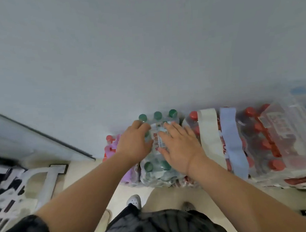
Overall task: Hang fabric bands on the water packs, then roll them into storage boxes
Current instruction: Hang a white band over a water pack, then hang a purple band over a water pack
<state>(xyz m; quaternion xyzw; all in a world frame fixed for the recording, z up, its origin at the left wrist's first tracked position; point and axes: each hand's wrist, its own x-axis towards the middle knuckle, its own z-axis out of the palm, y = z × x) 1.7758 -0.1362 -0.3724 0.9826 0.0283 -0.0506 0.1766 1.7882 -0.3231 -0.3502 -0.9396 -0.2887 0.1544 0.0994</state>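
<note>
A shrink-wrapped pack of green-capped water bottles stands against the wall. My left hand lies on its left top, fingers curved over the wrap near the far caps. My right hand rests flat on the pack's label with fingers spread. To the right, a red-capped pack carries a cream band and a light blue band draped over it. A purple band lies over another red-capped pack on the left, partly hidden by my left arm.
A clear plastic storage box sits at the far right beside the packs. A white frame-like object and black-and-white items lie on the floor at left. My feet stand just before the packs. The grey wall rises right behind them.
</note>
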